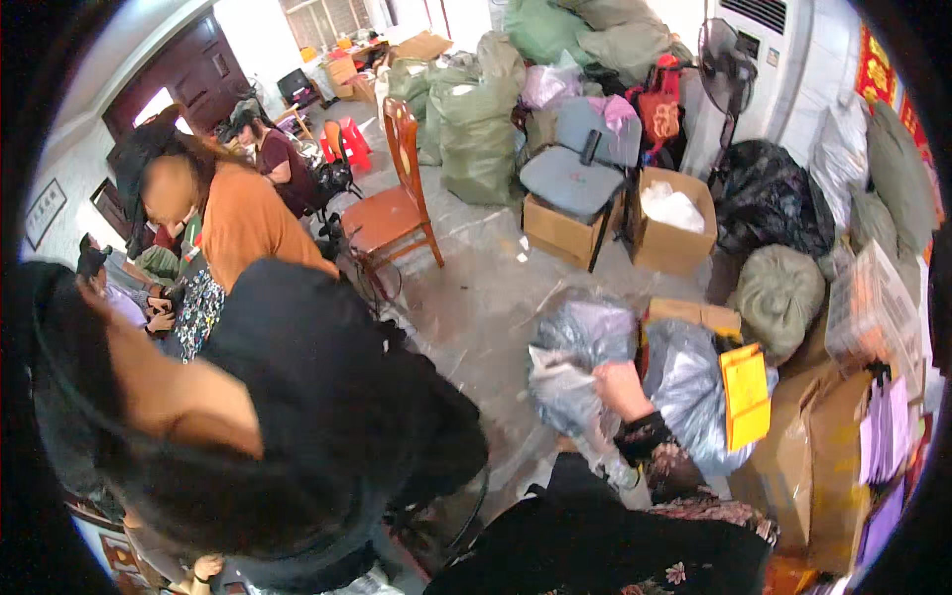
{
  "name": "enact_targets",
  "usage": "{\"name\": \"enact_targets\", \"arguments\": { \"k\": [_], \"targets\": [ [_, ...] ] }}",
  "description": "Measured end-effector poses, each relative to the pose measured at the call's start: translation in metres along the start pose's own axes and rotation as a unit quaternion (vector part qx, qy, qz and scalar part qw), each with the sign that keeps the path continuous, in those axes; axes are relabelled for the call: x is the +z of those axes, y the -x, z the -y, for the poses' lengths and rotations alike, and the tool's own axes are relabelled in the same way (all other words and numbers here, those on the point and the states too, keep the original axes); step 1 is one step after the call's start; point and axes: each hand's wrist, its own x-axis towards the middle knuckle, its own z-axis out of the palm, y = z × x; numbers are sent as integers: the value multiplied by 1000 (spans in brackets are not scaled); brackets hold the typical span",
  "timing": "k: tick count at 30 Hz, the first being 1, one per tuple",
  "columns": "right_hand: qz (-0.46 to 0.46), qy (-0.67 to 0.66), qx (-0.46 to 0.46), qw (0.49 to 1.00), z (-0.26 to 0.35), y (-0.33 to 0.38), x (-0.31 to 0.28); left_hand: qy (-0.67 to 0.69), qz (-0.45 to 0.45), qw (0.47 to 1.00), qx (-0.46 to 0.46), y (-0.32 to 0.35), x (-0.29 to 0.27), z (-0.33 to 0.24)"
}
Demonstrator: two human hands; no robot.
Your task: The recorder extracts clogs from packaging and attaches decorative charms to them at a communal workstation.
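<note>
In a crowded packing room, we had one hand [623,389] down in a heap of grey plastic parcel bags [575,357], the fingers closed on crinkled film near the top of the left bag. From the dark patterned sleeve running back to the lower edge we took it for our right hand, though we could not be sure; our left hand was nowhere in the view.

The risks, as we judged them, came from the film itself. It was thin and slippery, the hold was a pinch on loose plastic rather than on the contents, and a hard pull could have torn the bag or let it slip back into the pile. The second grey bag [694,392] leaned against the first, just to its right, with a yellow slip [746,395] lying on its flank, and lifting one could have tipped the other or shed the slip. A person in a black top [327,397] bent close on our left, near enough to be bumped by a swinging bag.

The bags were glossy, wrinkled and bulging, silver-grey with a faint purple tint, standing on the concrete floor [476,297] beside brown cardboard boxes [823,446] to the right. A wooden chair [397,203] stood well apart behind them.
</note>
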Motion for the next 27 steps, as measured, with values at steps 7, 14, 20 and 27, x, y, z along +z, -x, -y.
{"name": "enact_targets", "arguments": {
  "k": [7,14,20,27],
  "targets": [
    [49,-59,-49,996,-70,-34,38,-10,-44,996,-71,-18,46,-85],
    [104,-44,-99,989,-80,-100,28,-16,-80,990,-118,-45,68,-128],
    [118,-127,-72,982,-55,-163,42,-11,-90,988,-129,-84,70,-121],
    [84,-146,-113,979,11,-240,36,-9,-123,980,-154,-112,48,-88]
  ]
}}
